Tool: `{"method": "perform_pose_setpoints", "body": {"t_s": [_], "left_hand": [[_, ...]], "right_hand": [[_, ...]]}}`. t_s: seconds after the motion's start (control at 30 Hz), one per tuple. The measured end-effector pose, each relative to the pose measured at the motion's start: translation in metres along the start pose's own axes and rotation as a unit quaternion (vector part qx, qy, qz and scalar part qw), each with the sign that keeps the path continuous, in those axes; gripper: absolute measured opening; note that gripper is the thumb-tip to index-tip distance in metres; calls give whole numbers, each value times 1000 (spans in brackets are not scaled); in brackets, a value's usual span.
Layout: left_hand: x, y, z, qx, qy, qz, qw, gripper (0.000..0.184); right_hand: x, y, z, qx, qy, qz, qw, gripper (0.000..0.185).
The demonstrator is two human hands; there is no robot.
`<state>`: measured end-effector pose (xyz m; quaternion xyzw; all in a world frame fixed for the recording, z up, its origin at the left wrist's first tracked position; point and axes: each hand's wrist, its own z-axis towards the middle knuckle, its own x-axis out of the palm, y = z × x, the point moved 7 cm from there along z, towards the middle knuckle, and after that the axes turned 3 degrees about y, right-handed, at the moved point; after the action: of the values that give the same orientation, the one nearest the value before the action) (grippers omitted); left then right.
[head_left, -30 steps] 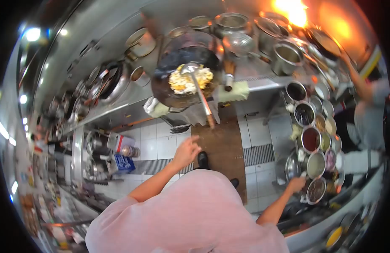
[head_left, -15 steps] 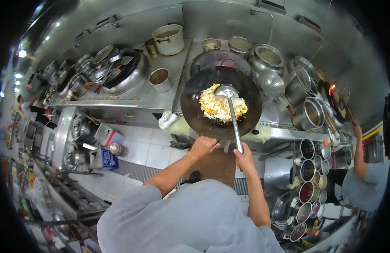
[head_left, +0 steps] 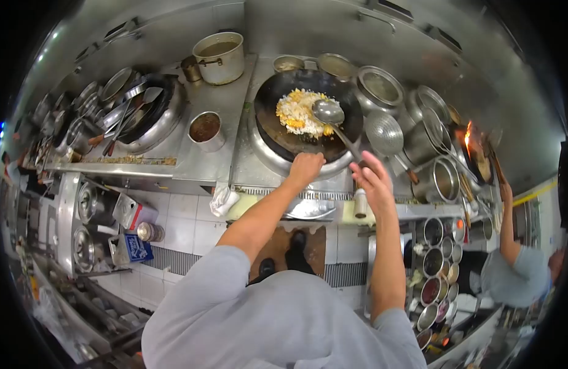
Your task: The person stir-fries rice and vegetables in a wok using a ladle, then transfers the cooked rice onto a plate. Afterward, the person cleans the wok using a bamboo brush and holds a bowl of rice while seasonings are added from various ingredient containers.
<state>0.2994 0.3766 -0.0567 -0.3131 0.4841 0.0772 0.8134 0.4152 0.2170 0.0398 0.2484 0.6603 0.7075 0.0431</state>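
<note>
A dark wok (head_left: 275, 132) sits on the stove ring. White rice mixed with yellow egg (head_left: 299, 114) lies in it. My left hand (head_left: 308, 168) is closed at the wok's near rim; its grip hides the part it holds. The bowl of a metal ladle (head_left: 327, 112) rests at the right side of the rice, and its handle slants over the wok's rim toward me. Beside the end of that handle, my right hand (head_left: 376, 184) is open, with fingers stretched and apart.
A skimmer (head_left: 384, 132) and several metal pots (head_left: 381, 86) stand right of the wok. To the left are a sauce container (head_left: 206, 129) and a large pot (head_left: 219, 58). Flames (head_left: 468, 135) rise at the far right near a co-worker's arm (head_left: 509, 227). Seasoning containers (head_left: 433, 261) line the lower right.
The wok has gone from a raised position near me down onto the stove ring. My right hand has opened from around the ladle handle. My left hand has moved forward with the wok.
</note>
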Motion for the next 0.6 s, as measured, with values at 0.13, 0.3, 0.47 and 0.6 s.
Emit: {"method": "perform_pose_setpoints", "body": {"t_s": [0.13,0.3,0.47,0.6], "left_hand": [[-26,-12,-12,72,-49,33,996,20],[-5,3,-4,-2,14,81,997,18],[-13,-8,-7,12,-3,82,997,15],[-13,-3,4,-7,21,48,999,23]], "right_hand": [[35,98,57,-282,-94,-308,904,25],[70,128,246,-298,24,-117,947,28],[99,121,291,-285,61,-69,954,25],[113,152,293,-291,56,-86,951,24]]}}
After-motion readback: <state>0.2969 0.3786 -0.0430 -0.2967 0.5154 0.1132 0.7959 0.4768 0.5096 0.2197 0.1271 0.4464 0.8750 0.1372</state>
